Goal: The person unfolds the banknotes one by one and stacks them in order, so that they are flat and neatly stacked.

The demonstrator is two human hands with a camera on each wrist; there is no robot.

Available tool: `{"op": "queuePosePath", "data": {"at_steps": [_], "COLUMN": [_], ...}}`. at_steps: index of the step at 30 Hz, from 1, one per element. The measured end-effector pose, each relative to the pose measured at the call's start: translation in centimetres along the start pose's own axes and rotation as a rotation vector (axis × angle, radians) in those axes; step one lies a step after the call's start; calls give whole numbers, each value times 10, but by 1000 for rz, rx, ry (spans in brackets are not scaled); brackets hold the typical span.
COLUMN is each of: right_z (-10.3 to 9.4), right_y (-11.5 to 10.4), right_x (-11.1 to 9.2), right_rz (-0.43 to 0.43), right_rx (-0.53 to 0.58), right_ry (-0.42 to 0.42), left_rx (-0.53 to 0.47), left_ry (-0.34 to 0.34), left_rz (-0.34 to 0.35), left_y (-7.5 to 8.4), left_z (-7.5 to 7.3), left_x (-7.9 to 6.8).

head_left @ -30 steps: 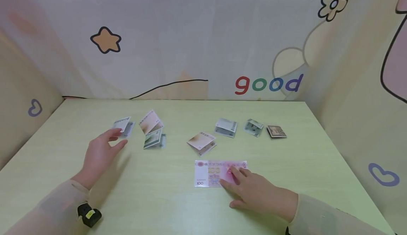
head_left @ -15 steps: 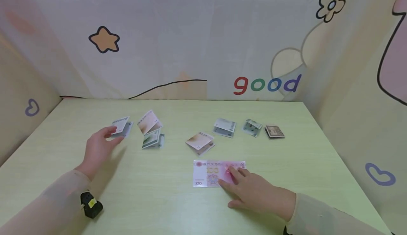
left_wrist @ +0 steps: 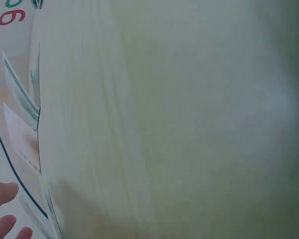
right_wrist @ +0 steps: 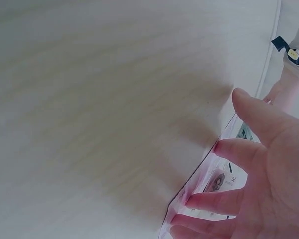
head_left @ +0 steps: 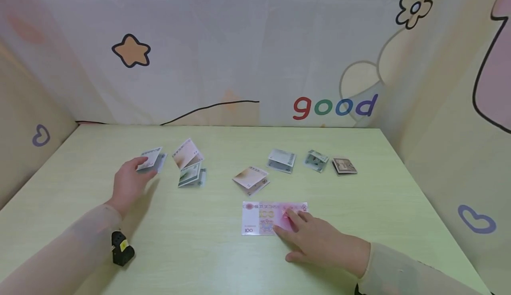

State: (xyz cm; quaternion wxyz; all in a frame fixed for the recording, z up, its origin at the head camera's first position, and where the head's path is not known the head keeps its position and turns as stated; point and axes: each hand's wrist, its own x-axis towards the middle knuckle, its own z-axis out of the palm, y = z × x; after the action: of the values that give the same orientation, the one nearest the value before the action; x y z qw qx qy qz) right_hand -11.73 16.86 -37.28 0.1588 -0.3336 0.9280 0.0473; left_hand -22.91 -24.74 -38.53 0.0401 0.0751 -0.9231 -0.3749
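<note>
At the far left of the table, my left hand (head_left: pixel 129 182) reaches a folded, grey-blue banknote (head_left: pixel 160 163) standing half open. The index fingertip overlaps the note's left part in the head view, and the thumb sits just below it. In the left wrist view the thumb and fingertips (left_wrist: pixel 5 192) show spread apart beside the note's edge. My right hand (head_left: pixel 319 237) rests with extended fingers on the right half of a pink 100 banknote (head_left: pixel 253 218), which lies flat and unfolded. Its thumb is off the note, as the right wrist view also shows.
Right of my left hand stand a folded brownish note (head_left: pixel 186 153) and a folded green note (head_left: pixel 189 174), touching. Another brownish note (head_left: pixel 251 176) is mid-table. Farther right are a grey-green note (head_left: pixel 281 160), a dark green one (head_left: pixel 315 161) and a small brown one (head_left: pixel 345 165).
My left hand and forearm have shifted slightly forward, the wrist moving a little right. The folded note beside it has hardly moved. My right hand stays on the pink note.
</note>
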Motion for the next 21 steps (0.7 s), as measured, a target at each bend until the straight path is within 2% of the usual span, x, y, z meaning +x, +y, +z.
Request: {"op": "queuePosePath", "data": {"at_steps": [3,10,21], "right_z": [0,0,0], "right_y": [0,-1,-1], "right_x": [0,1,-1], "right_rz": [-1,-7,-7], "right_rx": [-7,-23,-23], "right_ry": [5,7,11], "left_rx": [3,2,12], "left_ry": [1,-22,6], "left_rz": [5,-39,-22], "left_y": [0,1,-5], "left_z": [1,2,3], "left_x": [2,7,16]}}
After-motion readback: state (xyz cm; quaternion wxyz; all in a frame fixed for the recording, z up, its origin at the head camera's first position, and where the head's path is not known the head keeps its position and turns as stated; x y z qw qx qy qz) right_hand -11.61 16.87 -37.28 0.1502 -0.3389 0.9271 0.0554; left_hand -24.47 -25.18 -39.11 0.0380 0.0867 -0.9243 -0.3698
